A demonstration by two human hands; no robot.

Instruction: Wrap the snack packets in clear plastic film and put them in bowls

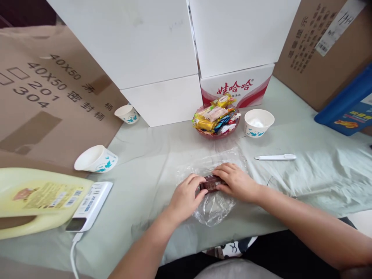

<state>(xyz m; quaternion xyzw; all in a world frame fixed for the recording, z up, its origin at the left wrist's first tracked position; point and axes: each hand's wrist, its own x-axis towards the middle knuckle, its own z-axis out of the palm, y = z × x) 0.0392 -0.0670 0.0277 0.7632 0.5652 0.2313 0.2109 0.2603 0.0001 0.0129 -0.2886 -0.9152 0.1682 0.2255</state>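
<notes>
On my head feed, a pink bowl (213, 136) holds wrapped snacks (215, 113); the paper cup (258, 131) beside it holds something white. My left hand (186, 197) and right hand (238, 182) clamp a dark brown packet (211, 184) over clear plastic film (213, 211), long axis left to right, near the counter's (142, 186) front edge. Bare cloth opens leftward.

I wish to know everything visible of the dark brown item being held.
The dark brown item is oblong and glossy, perhaps plastic; its faint markings are unreadable. Its length runs roughly left to right, between the left hand and the right hand, which grip its ends and partly cover it. Crumpled clear film surrounds it on the pale green cloth.
</notes>
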